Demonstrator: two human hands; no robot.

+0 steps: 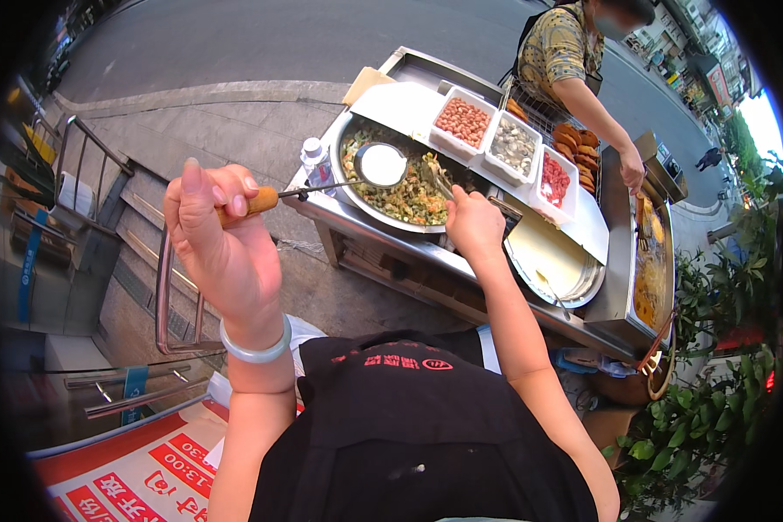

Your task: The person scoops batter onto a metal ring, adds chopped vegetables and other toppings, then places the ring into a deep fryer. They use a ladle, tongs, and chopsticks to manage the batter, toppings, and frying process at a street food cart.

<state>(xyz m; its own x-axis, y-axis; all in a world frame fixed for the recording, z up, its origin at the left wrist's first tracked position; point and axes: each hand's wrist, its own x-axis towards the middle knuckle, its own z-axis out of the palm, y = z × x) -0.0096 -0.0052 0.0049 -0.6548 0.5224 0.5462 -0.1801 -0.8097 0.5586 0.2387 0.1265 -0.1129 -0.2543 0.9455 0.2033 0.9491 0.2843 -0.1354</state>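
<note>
My left hand grips the wooden handle of a round, shallow metal ladle. White batter lies in the ladle, which hangs over a large metal basin of chopped vegetable filling. My right hand holds a metal utensil, its tip down in the filling; whether it is tongs or a spoon, I cannot tell. Right of that hand sits a basin of pale batter with a spoon handle on its rim. White tubs of peanuts, oysters and raw red meat line the white board behind.
At the right, a co-worker's hand reaches over a fryer of bubbling oil. Browned fritters rest on a wire rack. A clear bottle stands at the cart's left corner. Metal handrails and steps are left; leafy plants are right.
</note>
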